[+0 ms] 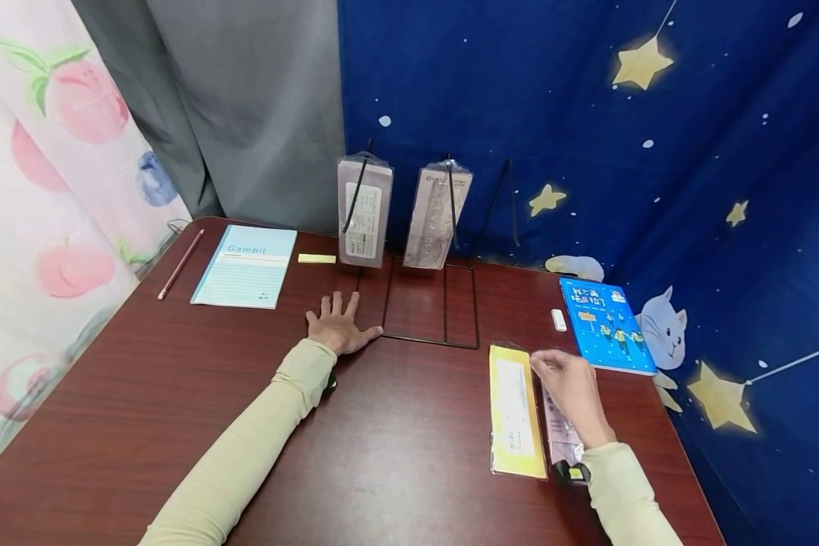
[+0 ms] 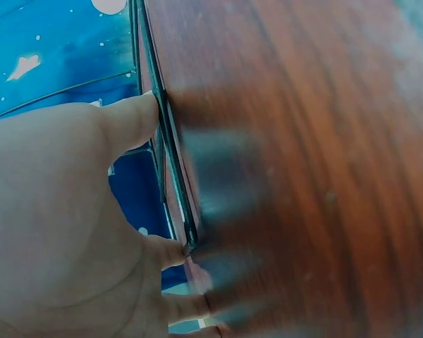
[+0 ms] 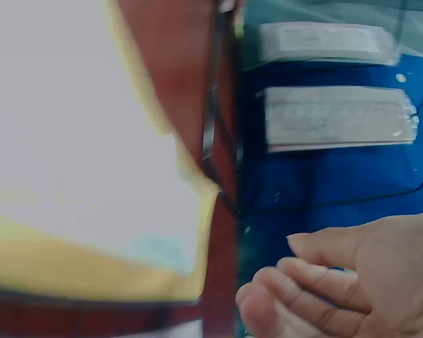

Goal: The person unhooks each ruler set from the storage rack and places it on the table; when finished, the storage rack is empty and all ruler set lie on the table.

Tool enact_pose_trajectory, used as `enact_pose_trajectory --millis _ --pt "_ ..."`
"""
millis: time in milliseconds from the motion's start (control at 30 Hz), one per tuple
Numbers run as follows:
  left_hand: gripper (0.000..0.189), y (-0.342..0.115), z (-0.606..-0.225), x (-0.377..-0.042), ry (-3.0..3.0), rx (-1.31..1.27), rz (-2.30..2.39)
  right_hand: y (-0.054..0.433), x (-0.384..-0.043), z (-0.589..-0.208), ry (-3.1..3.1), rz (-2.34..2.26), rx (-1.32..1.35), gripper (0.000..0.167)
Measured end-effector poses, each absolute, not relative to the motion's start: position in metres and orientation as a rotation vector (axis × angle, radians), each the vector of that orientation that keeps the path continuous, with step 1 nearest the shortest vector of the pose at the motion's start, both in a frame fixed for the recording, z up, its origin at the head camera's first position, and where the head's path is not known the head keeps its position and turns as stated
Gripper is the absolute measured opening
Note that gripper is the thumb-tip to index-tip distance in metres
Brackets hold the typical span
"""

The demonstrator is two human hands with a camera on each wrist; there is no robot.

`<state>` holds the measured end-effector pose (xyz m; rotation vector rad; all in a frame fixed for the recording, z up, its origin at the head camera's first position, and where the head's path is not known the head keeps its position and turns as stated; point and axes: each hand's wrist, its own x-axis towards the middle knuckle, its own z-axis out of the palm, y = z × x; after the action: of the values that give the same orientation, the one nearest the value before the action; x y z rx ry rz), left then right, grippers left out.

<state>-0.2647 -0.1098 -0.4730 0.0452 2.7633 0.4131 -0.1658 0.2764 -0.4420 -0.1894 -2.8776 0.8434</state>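
My left hand [image 1: 337, 327] rests on the table with its fingers spread. Its thumb touches the base of a black wire rack [image 1: 431, 341]; the left wrist view shows the thumb [image 2: 137, 116] against the wire. Over on the right, my right hand [image 1: 570, 383] hovers above a pinkish packet [image 1: 563, 432] and partly hides it. Its loosely bent fingertips are by the upper right corner of a yellow packet [image 1: 528, 409] in clear plastic with a white panel. In the right wrist view, the fingers [image 3: 324, 282] hold nothing. Two flat packets, left [image 1: 365, 212] and middle [image 1: 437, 220], hang on rack hooks.
A light blue notebook [image 1: 246, 265], a pencil [image 1: 181, 264] and a yellow strip [image 1: 317, 258] lie at the left. A blue book [image 1: 610, 326] and a small white eraser [image 1: 558, 320] lie at the right. Behind the table hangs a blue curtain [image 1: 573, 98].
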Motion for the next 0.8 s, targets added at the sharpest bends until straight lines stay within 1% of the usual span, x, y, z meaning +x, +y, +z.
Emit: enact_pose_trajectory --millis 200,400,567,800 --pt "0.092 -0.111 -0.472 -0.263 2.765 0.042 0.413 0.259 -0.196 -0.416 -2.784 0.958 0.018 0.030" --pt "0.092 -0.108 -0.471 -0.262 2.756 0.047 0.405 0.241 -0.226 -0.394 -2.742 1.016 0.092 0.037" --pt "0.092 -0.107 -0.473 -0.264 2.757 0.055 0.399 0.224 -0.249 -0.392 -2.700 1.088 0.091 0.037" --pt "0.092 -0.110 -0.471 -0.263 2.761 0.046 0.389 0.198 -0.285 -0.397 -2.635 1.192 0.105 0.032"
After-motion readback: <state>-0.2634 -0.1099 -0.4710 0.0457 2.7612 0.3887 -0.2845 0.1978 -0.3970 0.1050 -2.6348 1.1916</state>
